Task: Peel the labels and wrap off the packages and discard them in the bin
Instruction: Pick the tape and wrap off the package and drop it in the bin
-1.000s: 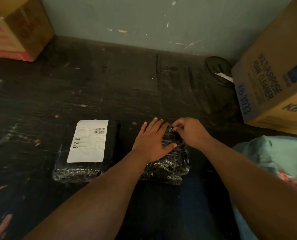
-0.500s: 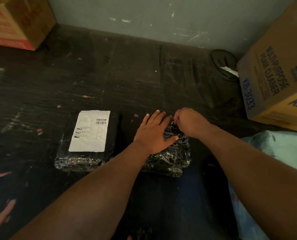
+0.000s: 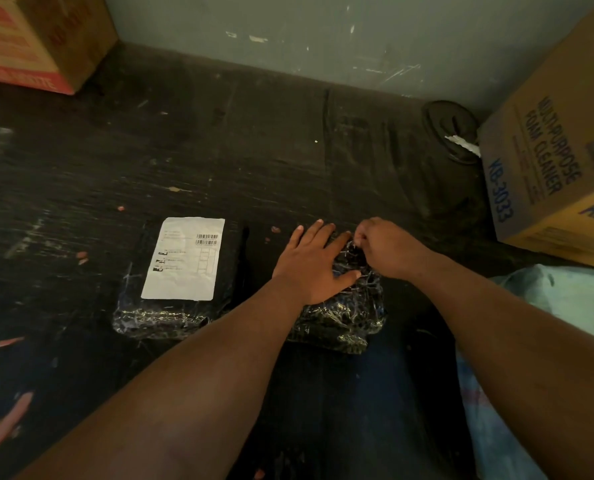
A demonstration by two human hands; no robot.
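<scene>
Two black plastic-wrapped packages lie side by side on a dark worn table (image 3: 219, 150). The left package (image 3: 171, 313) carries a white shipping label (image 3: 186, 259) with barcodes on top. The right package (image 3: 344, 317) shows crinkled shiny wrap and no label on the visible part. My left hand (image 3: 311, 263) lies flat on the right package with fingers spread, pressing it down. My right hand (image 3: 387, 247) pinches the wrap at the package's far right corner between thumb and fingers.
A brown foam-cleaner carton (image 3: 562, 161) stands at the right, a red and brown carton (image 3: 36, 39) at the back left. A dark round object with a white scrap (image 3: 453, 133) sits by the wall. A light blue bag (image 3: 565, 306) is at my right.
The view has shifted slightly. My hands stay on the right package; my right hand's fingers have closed tighter on the wrap at the far corner.
</scene>
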